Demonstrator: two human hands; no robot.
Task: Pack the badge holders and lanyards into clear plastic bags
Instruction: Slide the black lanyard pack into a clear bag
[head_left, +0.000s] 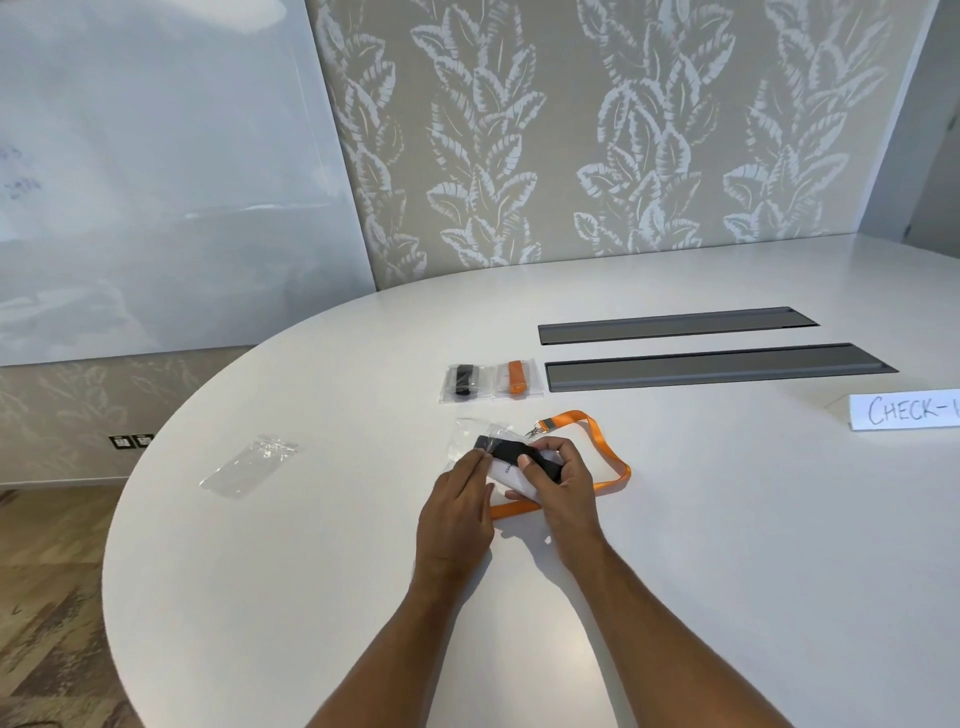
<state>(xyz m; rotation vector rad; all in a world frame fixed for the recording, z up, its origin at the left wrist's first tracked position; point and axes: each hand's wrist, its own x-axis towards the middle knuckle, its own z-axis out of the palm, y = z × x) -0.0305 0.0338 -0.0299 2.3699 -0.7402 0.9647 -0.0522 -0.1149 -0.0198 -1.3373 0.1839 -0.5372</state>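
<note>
- A clear bag (470, 434) is pinched at its mouth by the left hand (457, 504), near the middle of the white desk (311, 571).
- A folded black lanyard (511, 454) is gripped by the curled fingers and thumb of the right hand (558, 478), its far end lying at the bag's mouth.
- A white badge holder (511, 480) is seen between the two hands, partly covered by them.
- An orange lanyard (605, 457) is laid loose on the desk under and beyond the right hand, its metal clip (532, 431) just beside the bag.
- Two packed bags are set side by side farther back: one with a black roll (464, 383), one with an orange roll (517, 378).
- A spare bag (249, 465) is left well apart to the left.
- Two grey slots (717, 366) are set into the desk beyond, and a "CHECK-" sign (906, 410) stands at the right edge.
</note>
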